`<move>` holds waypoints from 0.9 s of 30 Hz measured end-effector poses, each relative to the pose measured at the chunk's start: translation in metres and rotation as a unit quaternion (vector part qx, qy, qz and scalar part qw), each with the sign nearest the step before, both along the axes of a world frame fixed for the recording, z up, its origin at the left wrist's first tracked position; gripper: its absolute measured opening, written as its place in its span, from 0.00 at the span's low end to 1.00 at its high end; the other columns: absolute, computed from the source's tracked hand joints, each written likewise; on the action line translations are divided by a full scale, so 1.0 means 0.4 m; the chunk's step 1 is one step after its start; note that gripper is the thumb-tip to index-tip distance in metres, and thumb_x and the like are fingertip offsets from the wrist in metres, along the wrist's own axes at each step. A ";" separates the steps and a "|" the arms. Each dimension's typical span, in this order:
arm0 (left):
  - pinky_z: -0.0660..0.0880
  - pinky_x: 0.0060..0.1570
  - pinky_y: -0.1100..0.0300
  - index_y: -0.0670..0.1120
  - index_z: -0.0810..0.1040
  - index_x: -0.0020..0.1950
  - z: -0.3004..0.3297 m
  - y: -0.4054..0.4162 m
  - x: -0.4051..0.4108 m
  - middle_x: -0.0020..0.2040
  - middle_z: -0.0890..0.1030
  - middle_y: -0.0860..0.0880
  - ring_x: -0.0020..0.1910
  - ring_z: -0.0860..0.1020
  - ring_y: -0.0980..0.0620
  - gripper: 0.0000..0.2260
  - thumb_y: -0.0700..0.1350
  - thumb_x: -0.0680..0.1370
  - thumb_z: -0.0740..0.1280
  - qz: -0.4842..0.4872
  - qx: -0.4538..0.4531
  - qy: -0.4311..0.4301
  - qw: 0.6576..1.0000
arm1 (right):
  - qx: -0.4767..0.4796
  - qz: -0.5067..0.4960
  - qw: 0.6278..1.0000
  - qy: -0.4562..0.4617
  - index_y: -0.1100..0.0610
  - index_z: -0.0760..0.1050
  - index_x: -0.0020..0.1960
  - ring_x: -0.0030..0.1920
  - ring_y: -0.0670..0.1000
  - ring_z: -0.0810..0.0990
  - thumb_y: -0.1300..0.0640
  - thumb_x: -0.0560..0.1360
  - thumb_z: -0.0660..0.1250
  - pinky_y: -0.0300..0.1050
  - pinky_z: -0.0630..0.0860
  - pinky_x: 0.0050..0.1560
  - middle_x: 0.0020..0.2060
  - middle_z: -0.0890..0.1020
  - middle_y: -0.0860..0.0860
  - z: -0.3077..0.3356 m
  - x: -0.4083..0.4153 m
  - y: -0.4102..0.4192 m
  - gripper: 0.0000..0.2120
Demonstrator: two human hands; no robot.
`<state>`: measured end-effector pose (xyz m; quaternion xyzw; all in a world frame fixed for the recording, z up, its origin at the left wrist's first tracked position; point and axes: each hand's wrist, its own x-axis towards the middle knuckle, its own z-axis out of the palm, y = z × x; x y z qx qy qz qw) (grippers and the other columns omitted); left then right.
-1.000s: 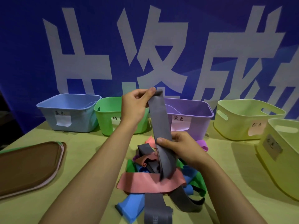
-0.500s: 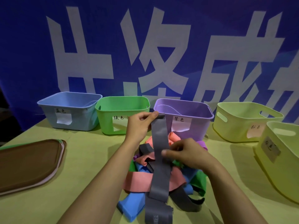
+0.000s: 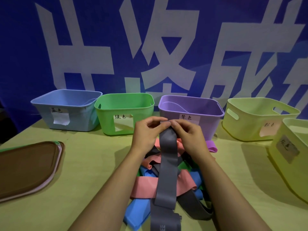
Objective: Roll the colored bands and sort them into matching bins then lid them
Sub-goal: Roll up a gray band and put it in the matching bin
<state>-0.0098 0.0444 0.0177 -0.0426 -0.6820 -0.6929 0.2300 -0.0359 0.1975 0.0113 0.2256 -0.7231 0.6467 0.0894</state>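
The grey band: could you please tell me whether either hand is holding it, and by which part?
Both hands hold the grey band by its top end: the left hand and right hand pinch that edge side by side.

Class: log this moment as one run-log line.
left hand: pinches grey band top | right hand: pinches same end | band: unrolled, over pile | bins: unlidded

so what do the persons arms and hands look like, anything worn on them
Both forearms are bare from the bottom of the picture up to the hands, with no sleeves in view. The left hand and right hand wear no gloves, and no rings, watch or wristbands show. The fingernails look short and unpainted.
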 end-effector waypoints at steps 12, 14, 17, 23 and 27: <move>0.81 0.49 0.57 0.46 0.87 0.49 -0.022 -0.006 0.018 0.46 0.88 0.45 0.45 0.85 0.53 0.03 0.44 0.77 0.75 -0.036 0.048 -0.066 0.996 | -0.029 0.039 0.998 0.035 0.51 0.83 0.56 0.55 0.42 0.84 0.66 0.80 0.68 0.36 0.76 0.60 0.50 0.87 0.42 -0.015 0.010 0.002 0.13; 0.81 0.48 0.55 0.45 0.87 0.47 -0.022 -0.004 0.018 0.44 0.88 0.44 0.43 0.84 0.52 0.04 0.45 0.77 0.75 -0.027 0.055 -0.079 0.995 | -0.032 0.049 0.998 0.030 0.51 0.83 0.57 0.56 0.42 0.83 0.66 0.80 0.68 0.36 0.76 0.60 0.51 0.87 0.43 -0.014 0.011 0.002 0.13; 0.80 0.50 0.53 0.45 0.87 0.46 -0.023 -0.007 0.018 0.45 0.88 0.43 0.43 0.84 0.51 0.03 0.44 0.76 0.75 -0.031 0.067 -0.087 0.993 | -0.043 0.067 0.997 -0.008 0.54 0.83 0.60 0.58 0.46 0.84 0.64 0.81 0.67 0.38 0.78 0.60 0.54 0.87 0.48 -0.018 0.012 0.004 0.11; 0.81 0.50 0.57 0.48 0.86 0.46 -0.027 -0.013 0.018 0.44 0.88 0.47 0.45 0.85 0.50 0.07 0.35 0.75 0.75 -0.045 0.075 -0.073 0.993 | -0.048 0.006 0.988 -0.146 0.59 0.82 0.42 0.37 0.52 0.75 0.33 0.73 0.69 0.44 0.73 0.36 0.34 0.78 0.54 -0.017 0.020 0.000 0.27; 0.82 0.50 0.59 0.46 0.86 0.50 -0.032 -0.006 0.019 0.46 0.88 0.47 0.46 0.85 0.52 0.09 0.33 0.74 0.75 -0.063 0.063 -0.063 0.994 | -0.033 -0.028 0.990 -0.135 0.63 0.79 0.38 0.34 0.53 0.74 0.35 0.74 0.72 0.46 0.72 0.33 0.31 0.76 0.59 -0.017 0.016 -0.003 0.29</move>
